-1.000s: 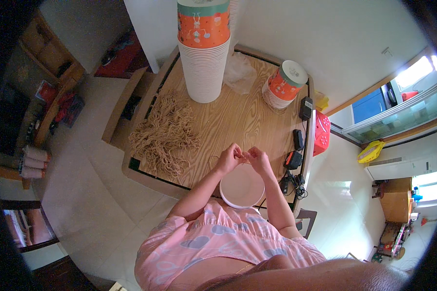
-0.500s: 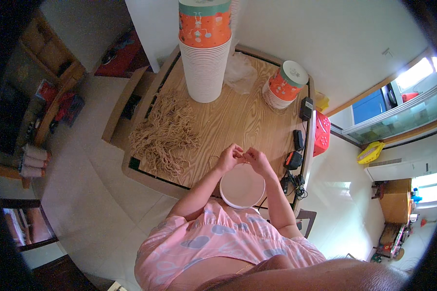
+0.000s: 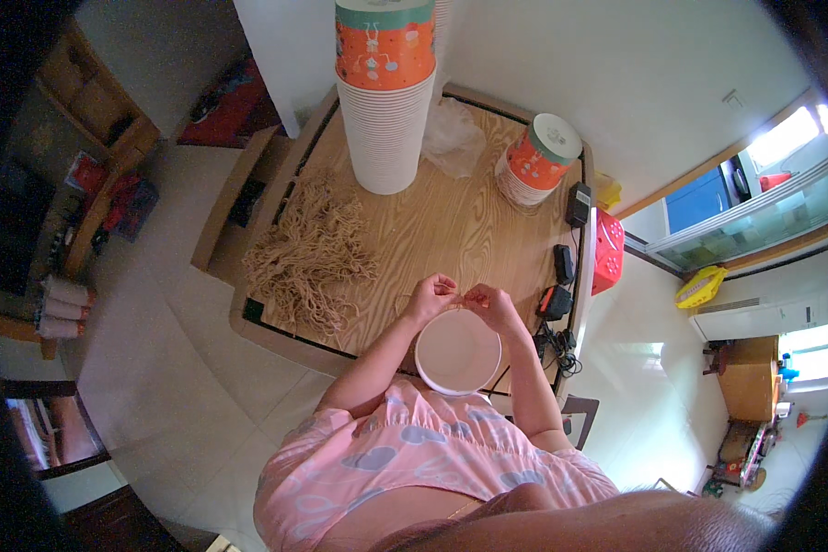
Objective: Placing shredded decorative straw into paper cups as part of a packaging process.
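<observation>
Tub (image 3: 458, 354) is set open between body (image 3: 423, 442) and table (image 3: 451, 221); over its far rim, a thin strand (image 3: 458, 300) is pinched between the fingertips of left hand (image 3: 431, 299) and right hand (image 3: 495, 310), its handling apparently unfinished. Beyond, plenty of yarn (image 3: 313, 258) is heaped loose; farthest, a tall stack (image 3: 389, 138) is left nested.

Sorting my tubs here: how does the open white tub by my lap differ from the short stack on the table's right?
The open tub has its mouth up; the short stack stands base up. The open tub shows a plain pale inside, the short stack an orange-and-green printed outside. Both are round.
</observation>
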### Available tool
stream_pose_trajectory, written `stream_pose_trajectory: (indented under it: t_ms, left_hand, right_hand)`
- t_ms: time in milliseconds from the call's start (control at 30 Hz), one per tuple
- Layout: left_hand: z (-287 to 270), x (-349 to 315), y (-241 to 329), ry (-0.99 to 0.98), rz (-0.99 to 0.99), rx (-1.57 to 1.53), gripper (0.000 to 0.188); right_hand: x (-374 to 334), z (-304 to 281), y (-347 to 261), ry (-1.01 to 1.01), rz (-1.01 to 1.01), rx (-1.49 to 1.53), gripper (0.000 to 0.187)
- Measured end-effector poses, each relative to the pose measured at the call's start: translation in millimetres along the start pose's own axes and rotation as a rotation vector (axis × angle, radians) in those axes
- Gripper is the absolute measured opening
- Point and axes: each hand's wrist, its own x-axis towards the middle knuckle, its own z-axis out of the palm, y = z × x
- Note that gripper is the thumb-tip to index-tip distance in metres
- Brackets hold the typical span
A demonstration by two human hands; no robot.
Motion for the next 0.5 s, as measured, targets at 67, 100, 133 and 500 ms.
stream_pose_trajectory:
  t_ms: [67,100,133,500]
  left_hand:
    - [1,-1,2,-0.017,-0.034,-0.074,0.021]
    - [2,-2,4,-0.034,-0.066,-0.146,0.018]
    - [2,-3,7,-0.035,-0.066,-0.146,0.018]
    - [-3,-7,21,-0.097,-0.141,-0.065,0.012]
  right_hand:
    - [-1,0,-1,0.005,-0.001,-0.013,0.01]
    - [-2,1,-1,0.011,-0.004,-0.025,0.009]
    - [-2,2,1,0.012,-0.003,-0.025,0.009]
    - [-3,13,5,0.218,-0.219,0.072,0.007]
